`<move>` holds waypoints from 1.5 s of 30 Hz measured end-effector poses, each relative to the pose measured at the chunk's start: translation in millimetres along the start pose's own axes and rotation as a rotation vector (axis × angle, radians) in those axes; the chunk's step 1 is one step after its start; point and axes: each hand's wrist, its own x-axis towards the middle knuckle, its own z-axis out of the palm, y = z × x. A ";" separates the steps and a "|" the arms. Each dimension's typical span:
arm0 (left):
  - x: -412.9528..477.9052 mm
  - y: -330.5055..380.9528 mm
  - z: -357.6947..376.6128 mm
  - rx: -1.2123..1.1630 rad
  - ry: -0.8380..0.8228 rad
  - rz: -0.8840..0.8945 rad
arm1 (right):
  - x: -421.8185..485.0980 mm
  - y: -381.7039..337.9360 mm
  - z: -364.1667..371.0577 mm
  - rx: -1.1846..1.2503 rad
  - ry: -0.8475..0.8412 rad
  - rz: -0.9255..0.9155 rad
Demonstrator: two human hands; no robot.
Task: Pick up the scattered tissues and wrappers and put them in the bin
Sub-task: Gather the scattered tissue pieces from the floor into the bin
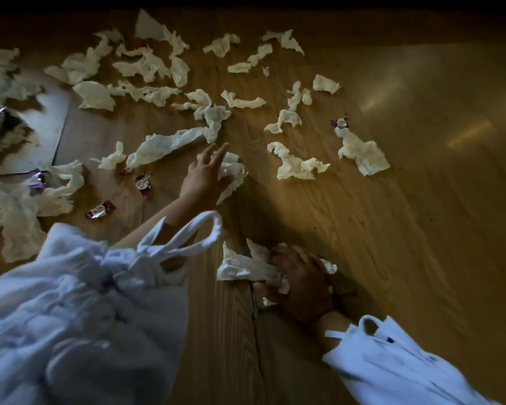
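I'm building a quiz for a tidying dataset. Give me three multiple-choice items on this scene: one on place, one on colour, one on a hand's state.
1. The wrapper nearest the left hand lies: A to its left; B to its right; C in it.
2. That wrapper is: A green; B purple and silver; C yellow.
3. The right hand: A lies flat, bare; B grips tissues; C is hidden.
Key: A, it sits toward the left edge; B, the foil shows both; B, fingers curl round paper.

Head-worn view, close, down onto floor (362, 229)
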 end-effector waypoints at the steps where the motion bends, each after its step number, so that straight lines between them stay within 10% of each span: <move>1: 7.2 -0.4 3.0 0.061 -0.079 0.017 | -0.9 1.5 1.9 -0.025 0.009 -0.020; 12: -75.3 -18.3 27.1 0.037 0.017 -0.022 | 0.0 6.2 2.2 0.081 -0.010 -0.040; 17: -134.0 -28.9 15.8 -0.418 0.229 -0.141 | 45.1 -29.1 -31.5 0.956 0.370 0.927; 20: -157.5 -25.0 6.6 -0.668 0.266 -0.295 | 65.3 -25.5 -35.2 1.242 0.370 1.127; 26: -168.0 -41.9 11.1 -0.274 0.204 -0.406 | 26.7 -2.0 -22.6 0.329 0.198 0.655; 34: -178.8 -56.9 26.8 -0.013 0.101 0.069 | 13.9 2.9 -7.4 0.013 -0.105 0.128; 45: -162.2 -56.1 34.1 0.120 0.174 0.161 | 13.3 0.9 2.7 -0.214 -0.031 -0.139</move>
